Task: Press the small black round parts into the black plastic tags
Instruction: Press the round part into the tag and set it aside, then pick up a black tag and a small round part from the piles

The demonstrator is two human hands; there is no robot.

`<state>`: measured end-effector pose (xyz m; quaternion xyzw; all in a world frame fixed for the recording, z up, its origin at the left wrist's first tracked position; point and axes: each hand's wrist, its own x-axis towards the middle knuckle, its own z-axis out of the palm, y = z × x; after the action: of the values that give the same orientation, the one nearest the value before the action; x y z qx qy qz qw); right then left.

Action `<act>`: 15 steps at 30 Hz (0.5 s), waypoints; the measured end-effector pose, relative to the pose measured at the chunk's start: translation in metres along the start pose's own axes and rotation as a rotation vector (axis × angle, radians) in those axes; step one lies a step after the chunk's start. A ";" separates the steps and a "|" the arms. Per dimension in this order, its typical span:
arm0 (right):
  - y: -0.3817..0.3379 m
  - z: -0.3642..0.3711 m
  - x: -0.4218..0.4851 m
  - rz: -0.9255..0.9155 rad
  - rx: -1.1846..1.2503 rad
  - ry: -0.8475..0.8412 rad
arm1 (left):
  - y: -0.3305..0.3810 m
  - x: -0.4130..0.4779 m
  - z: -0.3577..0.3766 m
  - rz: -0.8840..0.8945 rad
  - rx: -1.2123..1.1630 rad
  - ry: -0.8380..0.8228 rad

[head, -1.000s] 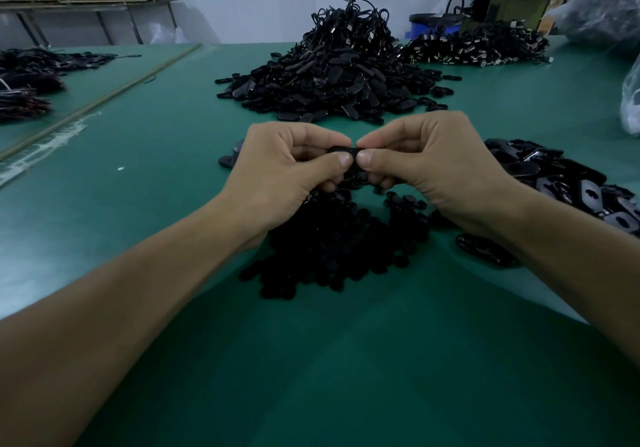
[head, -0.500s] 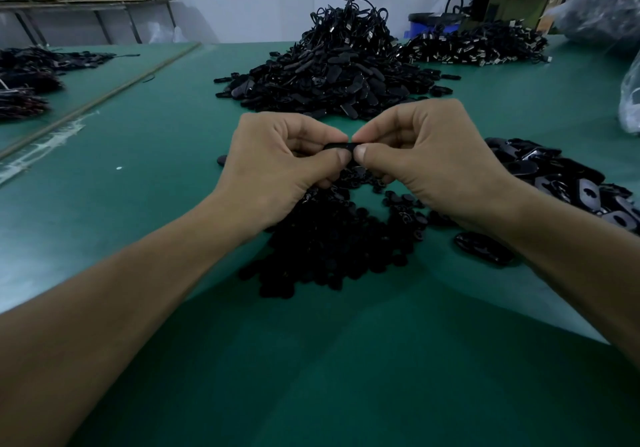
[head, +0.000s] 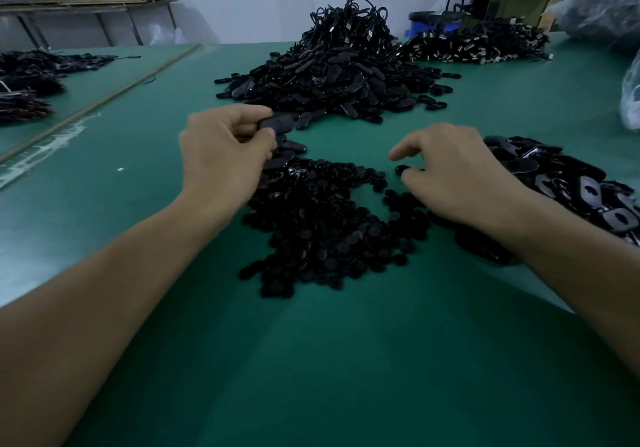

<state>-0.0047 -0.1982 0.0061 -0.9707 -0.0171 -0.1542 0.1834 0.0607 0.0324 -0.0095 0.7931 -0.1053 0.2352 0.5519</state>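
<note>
**A:** Where are the hands?

**B:** Apart. The left hand [head: 225, 159] is at 11 o'clock of the heap of small black round plastic parts [head: 322, 228], above the green bench [head: 311, 360]. Its thumb and curled fingers pinch one black oval plastic tag [head: 278, 124], whose free end points toward 2 o'clock.

**A:** And the right hand?

**B:** The right hand [head: 460, 179] is at 2 o'clock of that heap, palm down, fingers bent. Forefinger and thumb are spread a little, and a single black round part [head: 402, 170] lies right at the thumb tip. I cannot tell whether it is gripped or only touched.

**A:** Where are the other tags?

**B:** A pile of flat black plastic tags [head: 571, 186] lies at 3 o'clock, just behind the right hand. Several of them show a keyhole-shaped recess facing up. A few loose black tags [head: 291, 150] lie by the left hand's fingers, at the heap's 12 o'clock edge.

**A:** Farther back?

**B:** A tall mound of black tags with looped cords [head: 332, 72] stands at 12 o'clock. At 1 o'clock is a lower spread of black corded pieces [head: 478, 46], with a blue tub [head: 429, 25] behind it. There are dark bundles [head: 27, 82] at 10 o'clock and a clear plastic bag [head: 630, 100] at the 2 o'clock edge.
</note>
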 end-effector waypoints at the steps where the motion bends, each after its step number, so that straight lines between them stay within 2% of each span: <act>1: 0.001 0.000 0.000 0.015 -0.056 -0.035 | -0.005 0.003 -0.002 -0.013 0.017 0.014; 4: -0.001 -0.001 -0.001 0.050 -0.092 -0.096 | -0.016 0.009 -0.008 -0.046 0.046 0.024; 10: 0.002 -0.003 0.000 0.057 -0.062 -0.089 | -0.027 0.018 -0.011 -0.081 0.133 0.057; 15: 0.001 -0.003 -0.001 0.048 -0.078 0.030 | -0.029 0.017 -0.011 -0.065 0.189 0.048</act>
<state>-0.0061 -0.2000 0.0086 -0.9748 0.0150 -0.1650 0.1491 0.0853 0.0543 -0.0219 0.8388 -0.0436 0.2450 0.4842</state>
